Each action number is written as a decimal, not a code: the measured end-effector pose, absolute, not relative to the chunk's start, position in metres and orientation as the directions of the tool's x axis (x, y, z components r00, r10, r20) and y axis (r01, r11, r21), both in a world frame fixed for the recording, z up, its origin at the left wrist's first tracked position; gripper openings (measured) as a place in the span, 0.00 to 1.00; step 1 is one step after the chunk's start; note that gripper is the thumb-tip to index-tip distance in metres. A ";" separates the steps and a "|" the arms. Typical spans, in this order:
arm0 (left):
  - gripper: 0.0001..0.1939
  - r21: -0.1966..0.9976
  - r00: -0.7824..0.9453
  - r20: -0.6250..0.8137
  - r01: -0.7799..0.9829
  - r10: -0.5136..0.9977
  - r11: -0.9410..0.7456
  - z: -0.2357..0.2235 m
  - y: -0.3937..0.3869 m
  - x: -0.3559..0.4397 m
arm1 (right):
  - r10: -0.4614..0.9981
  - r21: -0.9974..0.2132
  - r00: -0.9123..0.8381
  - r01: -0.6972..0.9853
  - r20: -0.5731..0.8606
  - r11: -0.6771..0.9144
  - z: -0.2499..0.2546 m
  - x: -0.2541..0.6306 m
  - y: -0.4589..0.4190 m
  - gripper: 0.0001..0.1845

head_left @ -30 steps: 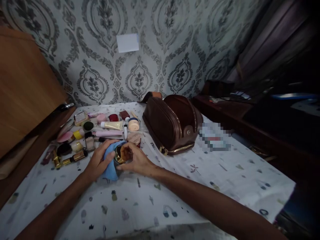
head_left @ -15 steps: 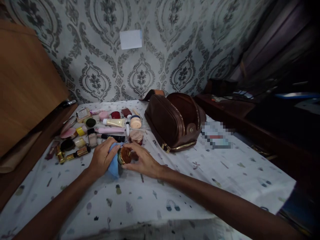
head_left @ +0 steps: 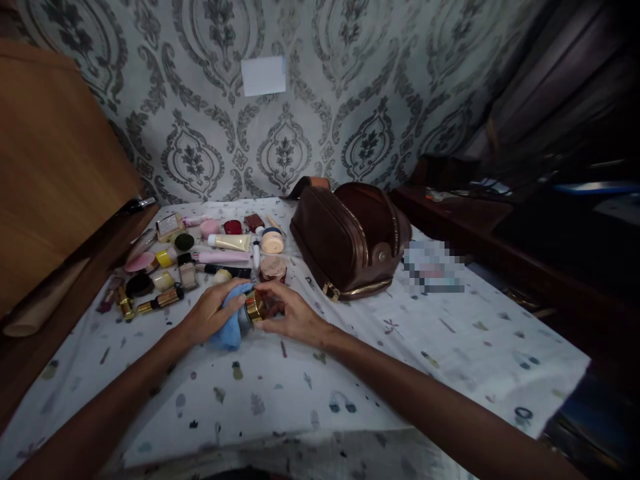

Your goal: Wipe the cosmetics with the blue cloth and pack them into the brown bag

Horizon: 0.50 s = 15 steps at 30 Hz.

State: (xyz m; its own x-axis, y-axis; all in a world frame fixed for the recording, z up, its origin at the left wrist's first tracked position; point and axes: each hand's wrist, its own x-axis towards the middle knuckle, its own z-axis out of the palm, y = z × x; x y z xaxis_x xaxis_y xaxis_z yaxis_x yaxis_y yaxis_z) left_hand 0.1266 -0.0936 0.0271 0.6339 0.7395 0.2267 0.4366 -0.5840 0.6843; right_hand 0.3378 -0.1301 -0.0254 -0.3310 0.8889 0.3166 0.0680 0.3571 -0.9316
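In the head view my left hand (head_left: 213,312) is closed on a blue cloth (head_left: 229,330), which is pressed against a small round jar with a shiny gold lid (head_left: 254,306). The fingers of my right hand (head_left: 295,317) grip the gold rim from the right, and the jar is tilted between both hands. Part of the jar's body is hidden by the cloth and fingers. Just beyond the hands lie a round pinkish compact (head_left: 273,268), a black tube (head_left: 235,271) and a foundation bottle (head_left: 187,273).
Several cosmetics, among them a cream tube (head_left: 230,242) and a jar with a dark lid (head_left: 273,241), cover the cloth's far left. An unzipped brown leather bag (head_left: 345,243) stands right of them. A wooden panel (head_left: 55,167) rises at the left; a blurred packet (head_left: 434,267) lies right.
The jar has turned between my hands: its lid's top faced me half a second ago, and now its gold side shows. The blue cloth stays against it. The view has shifted slightly.
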 end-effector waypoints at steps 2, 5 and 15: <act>0.19 0.662 0.651 0.200 0.461 0.732 -0.591 0.027 -0.097 0.127 | 0.872 -0.918 -0.359 0.088 0.333 0.387 -0.024 0.341 -0.129 0.33; 0.18 0.638 0.598 0.213 0.513 0.772 -0.574 0.025 -0.102 0.129 | 0.845 -0.897 -0.411 0.125 0.343 0.425 -0.019 0.347 -0.127 0.36; 0.20 0.661 0.409 0.289 0.569 0.866 -0.489 0.016 -0.105 0.132 | 0.792 -0.877 -0.490 0.105 0.365 0.469 -0.014 0.354 -0.125 0.30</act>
